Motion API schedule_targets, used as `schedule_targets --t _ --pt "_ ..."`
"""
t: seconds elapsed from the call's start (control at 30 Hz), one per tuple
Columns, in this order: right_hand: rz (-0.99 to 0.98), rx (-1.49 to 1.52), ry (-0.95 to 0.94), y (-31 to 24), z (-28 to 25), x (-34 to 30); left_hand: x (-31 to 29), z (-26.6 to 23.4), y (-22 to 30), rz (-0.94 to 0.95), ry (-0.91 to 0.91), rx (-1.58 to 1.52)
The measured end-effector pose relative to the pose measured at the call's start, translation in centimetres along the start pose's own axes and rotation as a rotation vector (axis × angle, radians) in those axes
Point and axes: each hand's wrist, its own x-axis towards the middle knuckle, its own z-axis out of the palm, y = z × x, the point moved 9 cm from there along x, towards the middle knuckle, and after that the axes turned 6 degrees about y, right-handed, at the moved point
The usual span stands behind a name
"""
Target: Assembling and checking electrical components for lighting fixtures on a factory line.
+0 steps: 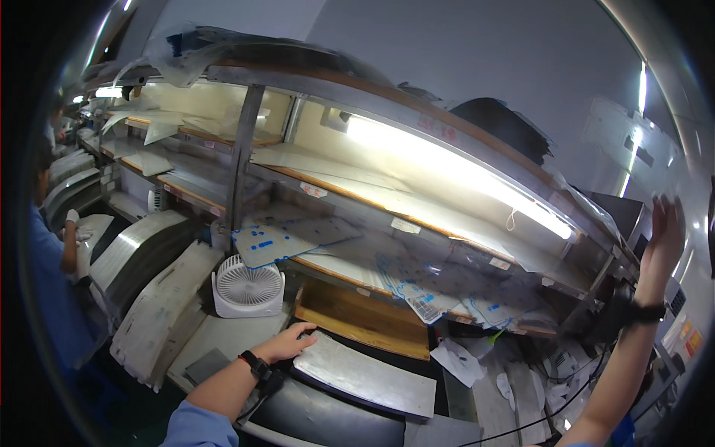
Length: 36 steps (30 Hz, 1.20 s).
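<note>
Metal-framed shelves (365, 203) above the drawer (369, 322), silvery plate (365, 372) in front of the drawer, blurred panel (614, 138) high to the drawer's right, left hand (284, 345) at its left end touching the plate, right hand (663, 232) raised by the panel, both grips unclear.

A long, rectangular, silvery metal plate (365, 375), lightly scuffed, lies flat on a black surface (441, 376), slanting down toward the right. Upper right, a pale, translucent sheet (614, 134), somewhat blurred, stands raised.
</note>
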Motion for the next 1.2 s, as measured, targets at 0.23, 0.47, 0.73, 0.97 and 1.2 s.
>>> schedule_targets --t 0.23,0.47,0.73,0.97,1.2 --pt "0.220 -0.178 0.198 1.0 -0.2 -21.8 0.7 -1.5 2.0 0.164 0.142 -0.234" --pt "0.000 -0.119 0.251 -1.3 -1.0 -16.1 0.9 -2.6 0.5 0.121 0.152 -0.378" --pt "-1.130 -1.396 -0.285 0.5 8.1 2.9 1.0 -1.9 0.6 0.056 0.124 -0.337" --pt "-0.734 -1.348 -0.590 10.1 23.7 1.5 1.5 -1.6 -1.0 0.088 0.091 -0.280" --pt "0.112 -1.230 -1.043 13.2 26.3 -6.2 1.7 -1.0 -1.7 0.073 0.031 -0.218"
